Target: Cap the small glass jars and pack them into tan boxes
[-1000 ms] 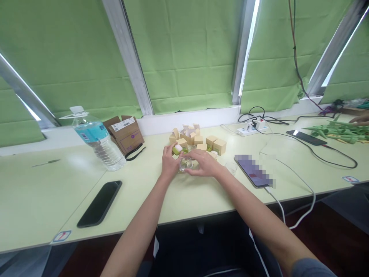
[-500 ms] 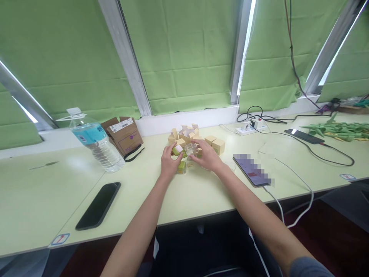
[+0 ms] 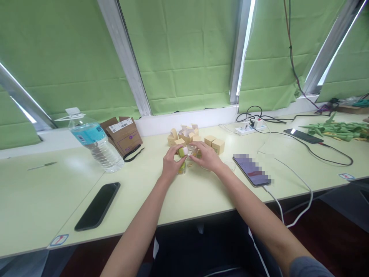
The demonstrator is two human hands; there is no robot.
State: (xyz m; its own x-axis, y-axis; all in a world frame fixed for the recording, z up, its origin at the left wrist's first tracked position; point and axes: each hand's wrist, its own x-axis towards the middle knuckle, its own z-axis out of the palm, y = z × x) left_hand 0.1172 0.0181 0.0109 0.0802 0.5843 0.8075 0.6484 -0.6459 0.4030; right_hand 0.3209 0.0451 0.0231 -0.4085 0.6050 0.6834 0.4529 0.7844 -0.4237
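Observation:
My left hand (image 3: 172,163) pinches a small green piece with a pale pink face (image 3: 182,152), turned toward the right. In my right hand (image 3: 206,156) is a small clear plastic cap (image 3: 191,149), partly covered by the fingers. The two pieces are held close together; I cannot tell whether they touch. Below the left fingers a small green-and-clear container (image 3: 182,168) stands on the table, partly hidden by that hand. Just behind the hands are small cream boxes (image 3: 218,146) and opened cream cartons (image 3: 186,133).
A large water bottle (image 3: 99,144) and a brown cardboard box (image 3: 123,135) stand at left. A black phone (image 3: 98,206) lies front left, and another phone (image 3: 251,169) on a white cable lies right. A power strip (image 3: 250,129) and green leafy strips (image 3: 340,129) are farther right.
My left hand has turned the green piece so its pink face points right, and moved it slightly right, closer to the clear cap. My right hand has barely moved.

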